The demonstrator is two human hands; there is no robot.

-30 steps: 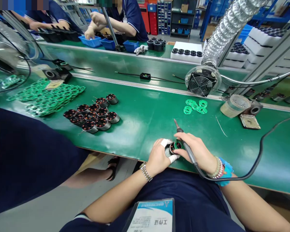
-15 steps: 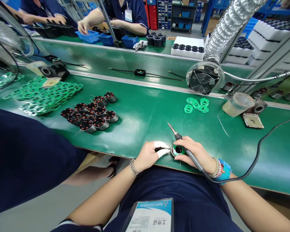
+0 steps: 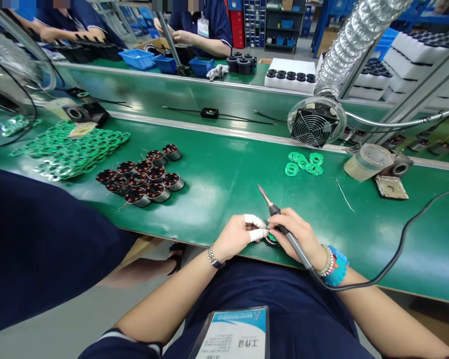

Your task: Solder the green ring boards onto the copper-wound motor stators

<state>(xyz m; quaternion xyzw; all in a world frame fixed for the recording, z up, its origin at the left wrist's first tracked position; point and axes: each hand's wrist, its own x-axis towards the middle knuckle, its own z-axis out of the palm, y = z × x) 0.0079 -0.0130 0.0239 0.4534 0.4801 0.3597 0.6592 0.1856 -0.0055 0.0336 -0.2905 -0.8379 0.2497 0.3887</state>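
Observation:
A soldering iron (image 3: 296, 248) lies in my right hand (image 3: 306, 230), its bare tip pointing up and away over the bench. The thumb and forefinger of that hand come together above a round motor part with a green ring circuit board (image 3: 272, 238) at the bench's front edge. My left hand (image 3: 234, 238), with white covers on thumb and forefinger, pinches at the same spot from the left. Whatever lies between its fingertips is too small to make out. Both hands' fingers hide most of the board.
Several copper-wound motor parts (image 3: 145, 182) stand at left, before a heap of green ring boards (image 3: 82, 149). A few loose boards (image 3: 303, 163) lie ahead. A fan on a foil duct (image 3: 311, 124), a tub (image 3: 369, 162) and a solder wire (image 3: 344, 194) are at right. Co-workers sit opposite.
My right fingertips have drawn together over the board, covering more of it. My left hand has shifted slightly right to meet them. The soldering iron stays in my right hand.

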